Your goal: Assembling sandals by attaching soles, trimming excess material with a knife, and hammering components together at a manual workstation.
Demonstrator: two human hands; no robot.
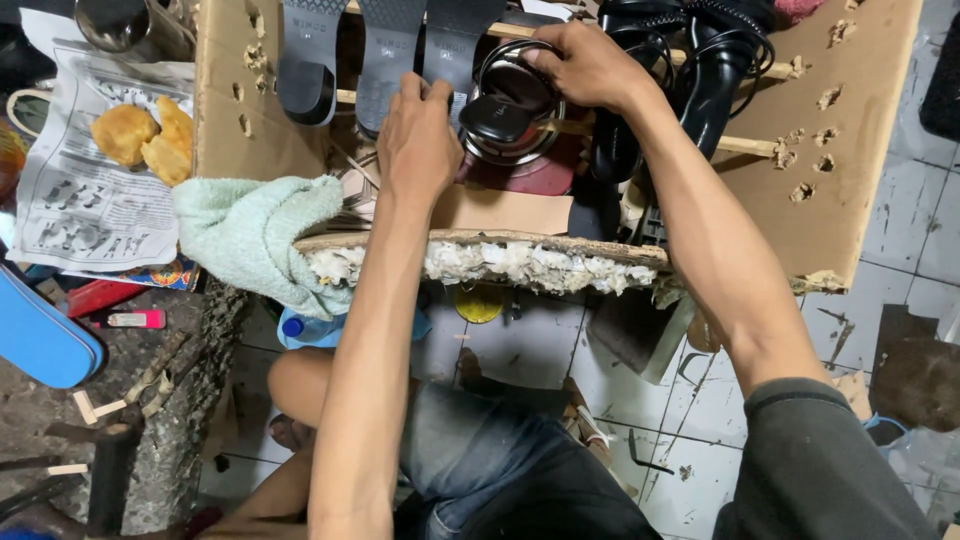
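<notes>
My right hand [585, 62] grips the rim of a round open tin [512, 105] with a dark inside, held over the worn cardboard-covered work board [480, 245]. My left hand [418, 135] reaches to the tin's left side, its fingers curled against a dark shoe sole [452, 40]; whether it grips anything I cannot tell. Two more grey soles [310, 60] lean upright beside it. Black strappy sandals [700, 50] hang at the right on a wooden stick.
A pale green towel [255, 235] lies at the board's left. A printed paper sheet [80, 190] carries yellow sponge pieces [145, 135]. A blue sole [40, 335] and hand tools lie at lower left. My knees are above a tiled floor [900, 250].
</notes>
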